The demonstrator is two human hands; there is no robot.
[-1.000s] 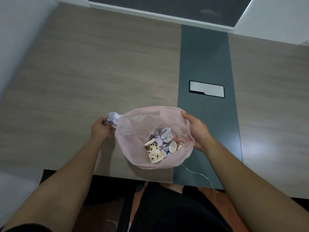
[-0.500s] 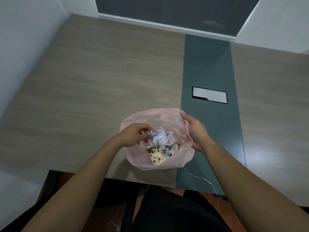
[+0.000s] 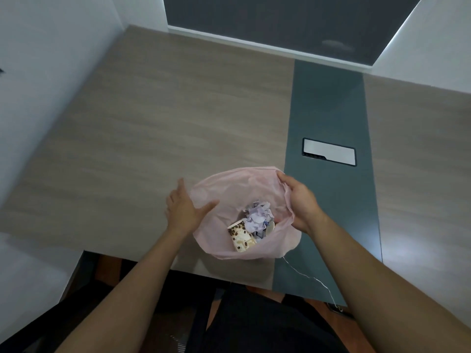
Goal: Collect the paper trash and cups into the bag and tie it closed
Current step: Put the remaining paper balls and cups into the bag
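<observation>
Lower middle: my right hand [image 3: 298, 203] pinches the thin pink plastic bag [image 3: 230, 185] at its rim; my left hand [image 3: 184, 210], grip wide, holds nothing.

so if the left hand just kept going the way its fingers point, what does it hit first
Likely nothing: the left hand points away over the table, passing just left of the pink bag. Only its thumb overlaps the bag's rim; height is unclear.
</observation>
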